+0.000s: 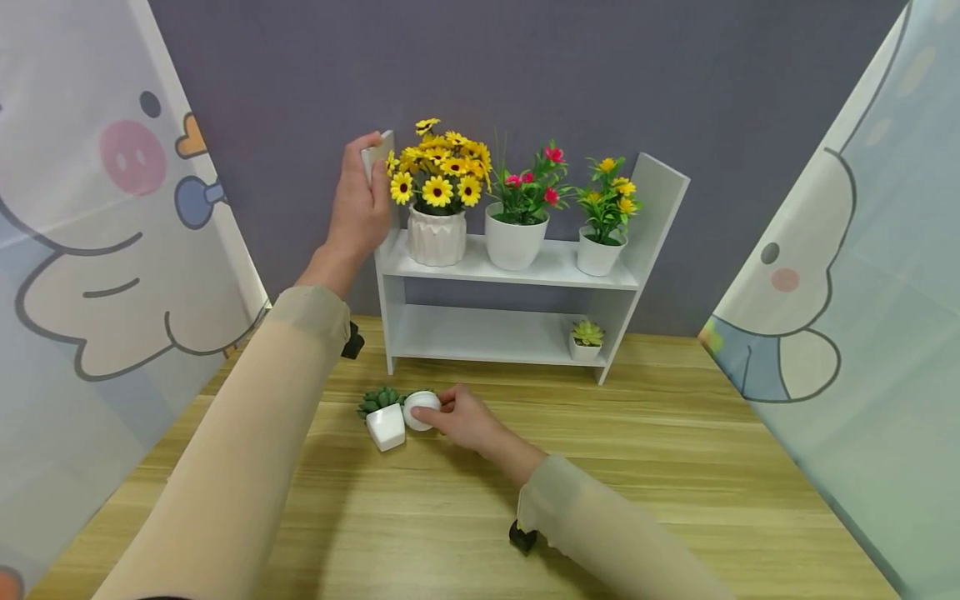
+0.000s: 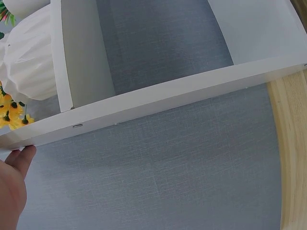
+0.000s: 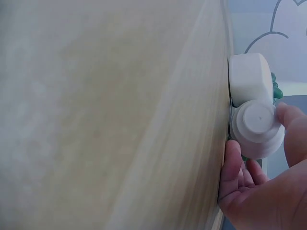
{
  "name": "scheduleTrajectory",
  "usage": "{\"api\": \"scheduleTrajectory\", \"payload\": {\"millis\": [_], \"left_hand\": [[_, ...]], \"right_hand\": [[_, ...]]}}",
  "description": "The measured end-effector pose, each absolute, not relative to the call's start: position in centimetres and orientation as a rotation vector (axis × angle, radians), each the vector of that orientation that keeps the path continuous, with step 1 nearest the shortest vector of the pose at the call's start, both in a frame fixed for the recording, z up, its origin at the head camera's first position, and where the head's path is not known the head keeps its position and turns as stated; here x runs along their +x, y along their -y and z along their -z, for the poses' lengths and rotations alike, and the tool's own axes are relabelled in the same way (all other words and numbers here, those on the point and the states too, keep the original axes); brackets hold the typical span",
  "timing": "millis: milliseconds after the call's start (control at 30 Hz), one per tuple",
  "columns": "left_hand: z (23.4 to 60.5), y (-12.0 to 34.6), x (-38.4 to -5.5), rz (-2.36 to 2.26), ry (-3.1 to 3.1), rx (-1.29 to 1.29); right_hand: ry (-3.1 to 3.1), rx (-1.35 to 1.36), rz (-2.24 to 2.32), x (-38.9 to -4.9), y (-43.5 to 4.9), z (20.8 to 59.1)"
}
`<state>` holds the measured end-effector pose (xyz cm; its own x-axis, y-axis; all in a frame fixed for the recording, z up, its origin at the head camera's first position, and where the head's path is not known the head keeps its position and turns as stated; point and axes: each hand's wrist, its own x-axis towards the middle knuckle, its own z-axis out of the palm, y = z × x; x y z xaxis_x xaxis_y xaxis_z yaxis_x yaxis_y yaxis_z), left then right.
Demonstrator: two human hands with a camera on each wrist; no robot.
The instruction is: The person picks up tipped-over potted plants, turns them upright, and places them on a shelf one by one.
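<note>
My left hand grips the upper end of the left side panel of a white two-tier shelf, thumb on one side and fingers on the other. In the left wrist view its fingertips show against the panel's edge. Down on the table, my right hand pinches a small round white plant pot that lies tipped over. The right wrist view shows this pot's stepped base between thumb and fingers; its greenery is mostly hidden. Right beside it lies a tipped square-potted succulent.
On the upper board stand a pot of yellow daisies, a pink-flowered plant and a smaller yellow-flowered plant. A little light-green succulent sits at the lower board's right end. Behind is a grey wall; printed curtains flank the wooden table.
</note>
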<state>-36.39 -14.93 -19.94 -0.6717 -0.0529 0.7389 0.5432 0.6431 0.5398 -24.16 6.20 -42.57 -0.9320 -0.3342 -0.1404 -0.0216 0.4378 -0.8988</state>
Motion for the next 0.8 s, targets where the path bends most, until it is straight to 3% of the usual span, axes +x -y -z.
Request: {"api": "scheduleTrajectory", "payload": {"millis": [800], "left_hand": [[20.0, 14.9, -36.3, 1.004, 2.107, -0.377]], "right_hand": [[-2.347, -0.458, 1.496, -24.3, -8.1, 42.7]]}}
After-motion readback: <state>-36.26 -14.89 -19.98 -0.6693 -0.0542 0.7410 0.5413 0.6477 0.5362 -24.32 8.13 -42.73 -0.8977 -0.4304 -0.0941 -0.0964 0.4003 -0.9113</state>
